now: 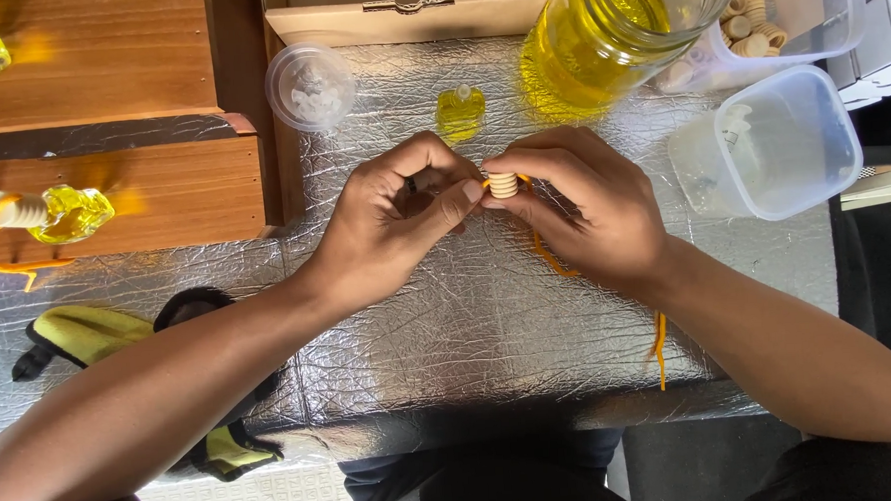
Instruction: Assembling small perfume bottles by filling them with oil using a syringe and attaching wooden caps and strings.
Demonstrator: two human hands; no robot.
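My left hand and my right hand meet over a silver foil-covered table. Between their fingertips sits a small ribbed beige bead. My right hand pinches the bead, and an orange cord trails from under that hand down to the table's front edge. My left thumb and forefinger touch the bead's left side. A small bottle of yellow liquid stands just behind the hands.
A large jar of yellow liquid stands at the back right beside clear tubs holding beige beads. A round clear lid lies back left. Wooden shelves at left hold finished small bottles. A yellow-black glove lies front left.
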